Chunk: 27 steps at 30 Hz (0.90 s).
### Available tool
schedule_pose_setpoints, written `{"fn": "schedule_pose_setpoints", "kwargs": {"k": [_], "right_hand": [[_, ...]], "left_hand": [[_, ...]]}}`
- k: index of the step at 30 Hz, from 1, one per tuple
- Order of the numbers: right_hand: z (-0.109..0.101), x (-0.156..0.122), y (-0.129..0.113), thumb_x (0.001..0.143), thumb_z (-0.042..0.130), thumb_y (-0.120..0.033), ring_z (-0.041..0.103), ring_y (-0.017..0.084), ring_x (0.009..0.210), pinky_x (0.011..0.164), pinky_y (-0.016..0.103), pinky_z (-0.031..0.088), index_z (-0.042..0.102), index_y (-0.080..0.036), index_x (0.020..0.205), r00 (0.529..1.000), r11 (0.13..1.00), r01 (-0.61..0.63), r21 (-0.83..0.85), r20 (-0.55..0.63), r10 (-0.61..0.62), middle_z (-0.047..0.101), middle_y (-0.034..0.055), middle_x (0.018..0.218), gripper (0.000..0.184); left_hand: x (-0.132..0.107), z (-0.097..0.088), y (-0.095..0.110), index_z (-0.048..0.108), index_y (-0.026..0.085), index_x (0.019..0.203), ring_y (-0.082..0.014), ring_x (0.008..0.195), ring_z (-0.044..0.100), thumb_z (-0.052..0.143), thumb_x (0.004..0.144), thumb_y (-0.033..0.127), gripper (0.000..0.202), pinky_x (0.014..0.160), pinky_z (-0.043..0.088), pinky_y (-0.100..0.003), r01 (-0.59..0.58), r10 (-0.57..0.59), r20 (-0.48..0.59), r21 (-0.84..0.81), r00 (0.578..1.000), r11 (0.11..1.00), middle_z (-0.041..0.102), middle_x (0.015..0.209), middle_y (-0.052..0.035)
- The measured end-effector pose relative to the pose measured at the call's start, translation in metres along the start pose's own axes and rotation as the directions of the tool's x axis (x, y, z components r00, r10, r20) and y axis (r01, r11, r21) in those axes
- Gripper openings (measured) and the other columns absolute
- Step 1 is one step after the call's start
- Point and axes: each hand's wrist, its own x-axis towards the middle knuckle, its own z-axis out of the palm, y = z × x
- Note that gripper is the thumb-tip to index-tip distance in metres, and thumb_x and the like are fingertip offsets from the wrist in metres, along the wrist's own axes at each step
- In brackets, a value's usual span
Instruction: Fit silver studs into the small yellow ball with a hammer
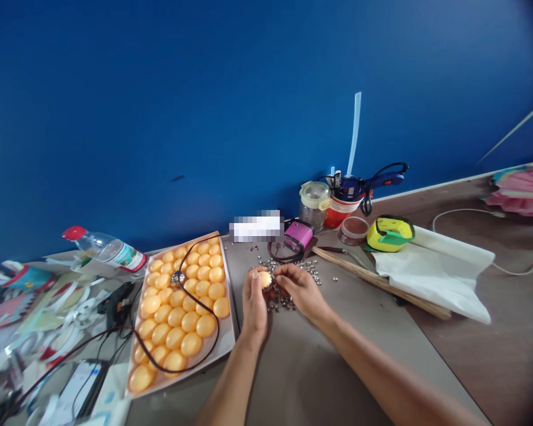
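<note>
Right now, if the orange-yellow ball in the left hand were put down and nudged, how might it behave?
The orange-yellow ball would probably roll, since it looks round, though the silvery beads scattered nearby might deflect it. Its smooth bare face suggests it could feel slippery to the left hand.

No text can be read for certain. The printed label (127,256) on the clear plastic bottle (98,245) is too small and blurred, as is the white sticker (350,190) on the blue corded tool (388,179); the lit phone screen (80,384) is illegible too.
</note>
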Motion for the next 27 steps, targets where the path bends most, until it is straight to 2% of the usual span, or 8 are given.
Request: {"fn": "schedule_pose_setpoints", "kwargs": {"k": [8, 12, 19, 27], "right_hand": [[0.0012, 0.0007, -0.0009, 0.064, 0.062, -0.03, 0.04, 0.007, 0.044, 0.042, 0.02, 0.029, 0.053, -0.019, 0.075, 0.999, 0.998, -0.028, 0.061, -0.022, 0.03, 0.051, -0.0058, 0.052, 0.019], [0.0016, -0.0014, -0.0037, 0.065, 0.059, -0.03, 0.041, 0.007, 0.041, 0.041, 0.021, 0.029, 0.051, -0.019, 0.073, 0.999, 0.997, -0.044, 0.061, 0.009, 0.044, 0.048, -0.0072, 0.047, 0.015], [0.001, -0.0023, -0.0018, 0.069, 0.058, -0.032, 0.05, 0.01, 0.044, 0.043, 0.021, 0.034, 0.051, -0.019, 0.074, 0.993, 0.992, -0.078, 0.098, 0.092, 0.069, 0.056, -0.0041, 0.051, 0.015], [-0.0006, -0.0011, 0.0024, 0.07, 0.059, -0.033, 0.05, 0.01, 0.044, 0.043, 0.021, 0.034, 0.051, -0.019, 0.075, 0.994, 0.993, -0.077, 0.093, 0.088, 0.068, 0.058, -0.004, 0.052, 0.017]], "left_hand": [[0.0014, 0.0003, 0.0001, 0.06, 0.015, 0.096, -0.0153, 0.068, 0.055, 0.042, 0.082, 0.056, 0.047, 0.061, 0.044, -0.026, 0.011, -0.011, 0.0, 0.022, 1.0, 1.0, 0.061, 0.077, -0.0039], [0.0012, 0.0005, 0.0002, 0.061, 0.015, 0.095, -0.0159, 0.07, 0.056, 0.042, 0.082, 0.057, 0.047, 0.06, 0.044, -0.026, 0.009, -0.009, 0.004, 0.033, 1.0, 0.999, 0.062, 0.08, -0.0049], [0.0011, 0.0003, 0.0016, 0.061, 0.015, 0.094, -0.0157, 0.069, 0.056, 0.042, 0.082, 0.056, 0.047, 0.06, 0.044, -0.026, 0.017, -0.018, 0.021, 0.052, 1.0, 0.999, 0.062, 0.079, -0.005], [0.0013, 0.0006, 0.0001, 0.061, 0.015, 0.093, -0.0155, 0.069, 0.055, 0.043, 0.082, 0.056, 0.046, 0.061, 0.044, -0.025, 0.024, -0.025, 0.033, 0.036, 0.999, 0.999, 0.062, 0.078, -0.0042]]}}
